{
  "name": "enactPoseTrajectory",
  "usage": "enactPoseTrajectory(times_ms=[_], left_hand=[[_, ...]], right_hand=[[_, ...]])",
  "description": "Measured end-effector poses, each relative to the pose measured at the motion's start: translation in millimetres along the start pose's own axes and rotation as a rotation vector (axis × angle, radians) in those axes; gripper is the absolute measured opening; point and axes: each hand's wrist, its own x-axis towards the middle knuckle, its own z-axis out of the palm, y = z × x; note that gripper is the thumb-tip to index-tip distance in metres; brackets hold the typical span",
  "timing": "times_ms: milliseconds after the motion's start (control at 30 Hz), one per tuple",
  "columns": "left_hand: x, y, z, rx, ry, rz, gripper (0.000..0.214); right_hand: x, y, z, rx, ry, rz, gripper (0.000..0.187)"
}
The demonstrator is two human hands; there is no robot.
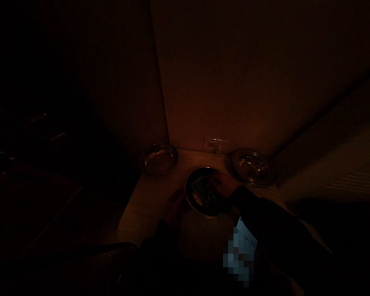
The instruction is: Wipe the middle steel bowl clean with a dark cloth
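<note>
The scene is very dim. Between the two hands stands a round, pale-walled container (pixel 200 234) with a thin bright rim and a dark inside. The left hand (pixel 175 206) lies against its outer wall, fingers bent towards the rim; whether they clamp it cannot be told in this light. The right hand (pixel 223 184) sits over the far side of the opening with its fingertips dipped inside; whether they are apart or pinched on something cannot be made out either.

Just beside the right fingertips, inside the container, lies a flat greenish piece (pixel 199 187) with a pale edge. The other contents are too dark to tell.

Two shallow metal bowls stand on the pale desk (pixel 148 201). One bowl (pixel 159 158) is beyond the left hand. The other bowl (pixel 253 167) is beyond and just outward of the right hand. Both catch glints, and what they hold cannot be seen.

On the wall beyond the right hand is a small wall plate (pixel 216 144) whose marks are unreadable. Near the right sleeve lies a white card (pixel 246 235) with print too small to read.
</note>
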Motion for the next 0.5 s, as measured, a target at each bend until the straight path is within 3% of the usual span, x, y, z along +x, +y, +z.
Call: enactPoseTrajectory(times_ms=[167, 400, 500], left_hand=[[-2.5, 1.8, 2.9, -0.055, 0.013, -0.037, 0.031], [-12.7, 10.7, 11.0, -0.09, 0.041, -0.069, 0.041], [-14.9, 13.8, 13.5, -0.096, -0.011, -0.055, 0.05]], right_hand=[[-2.6, -15.2, 13.3, -0.196, 0.014, 0.07, 0.036], [-5.8, -18.1, 16.1, -0.348, -0.02, 0.042, 0.044], [-0.1, -24.2, 20.9, -0.352, -0.063, 0.015, 0.045]])
